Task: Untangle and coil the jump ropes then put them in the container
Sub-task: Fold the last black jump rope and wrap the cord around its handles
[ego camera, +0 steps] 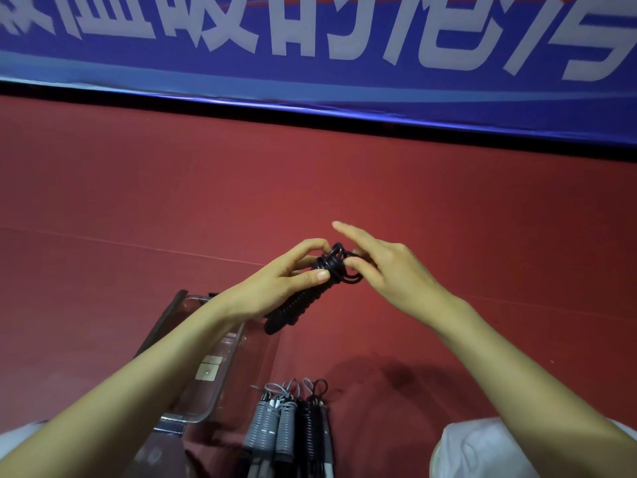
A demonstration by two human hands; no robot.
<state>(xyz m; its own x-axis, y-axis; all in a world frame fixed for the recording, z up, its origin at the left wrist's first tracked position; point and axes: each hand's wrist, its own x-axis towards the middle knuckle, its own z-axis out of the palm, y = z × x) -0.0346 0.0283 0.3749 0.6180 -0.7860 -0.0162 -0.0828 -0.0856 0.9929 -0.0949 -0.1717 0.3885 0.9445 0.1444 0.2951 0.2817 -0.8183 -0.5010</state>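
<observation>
Left hand (286, 282) grips black coiled jump rope (299, 303). Right hand (384, 269) pointer straight, other fingers maybe pinch loops. Clear container (193, 307) below.

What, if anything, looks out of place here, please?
Only the black jump rope in the left hand: its top loops stick out loose at the right hand. The coiled ropes below lie neatly side by side.
</observation>
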